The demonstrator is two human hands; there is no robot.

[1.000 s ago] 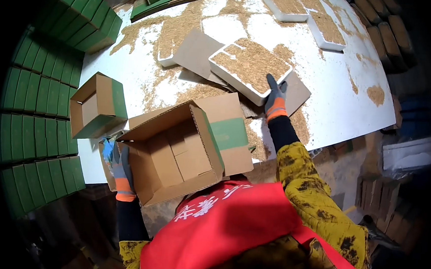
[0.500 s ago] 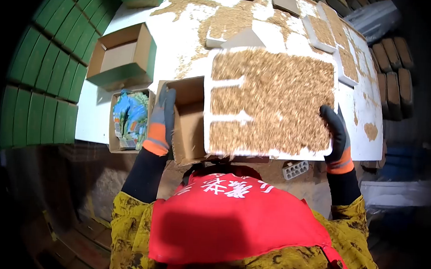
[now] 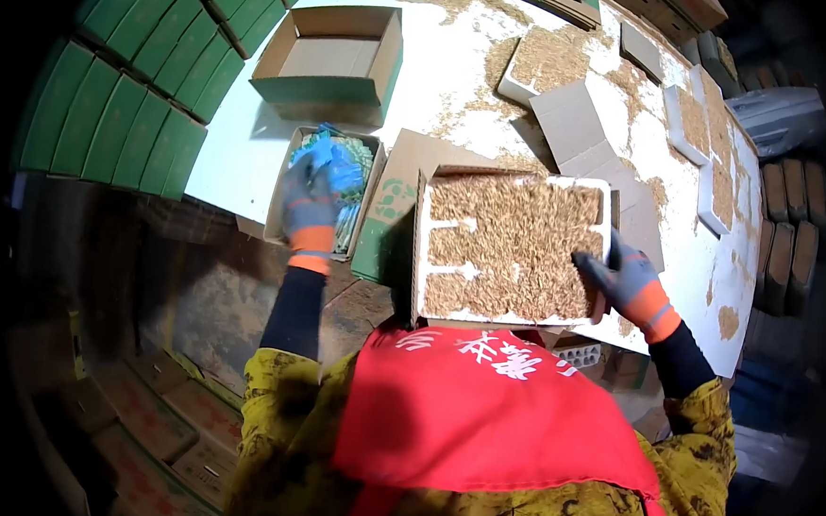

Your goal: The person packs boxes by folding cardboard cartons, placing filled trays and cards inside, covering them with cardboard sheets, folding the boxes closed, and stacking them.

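A white foam tray filled with brown husk-like material [image 3: 513, 250] sits inside an open cardboard box [image 3: 418, 287] right in front of me. My right hand [image 3: 624, 280], in a grey and orange glove, grips the tray's right side, a digit lying over the filling. To the left, my gloved left hand [image 3: 308, 209] is over a smaller carton [image 3: 371, 199] holding colourful printed packets [image 3: 353, 188] and crumpled blue plastic [image 3: 329, 158]. Its fingertips meet the blue plastic, but blur hides whether they pinch anything. The box's cardboard flaps [image 3: 581, 136] lie folded outward.
An open green-sided box [image 3: 331, 59] stands at the back left. Stacked green cartons [image 3: 109, 116] wall the left side. More husk-filled foam trays [image 3: 543, 63] and scattered husks lie across the white table [image 3: 442, 99]. Packed brown bags [image 3: 795, 201] are stacked at the right.
The filled tray has gone down into the cardboard box. My left hand has left the box's edge and moved over the packet carton. The camera view has shifted.
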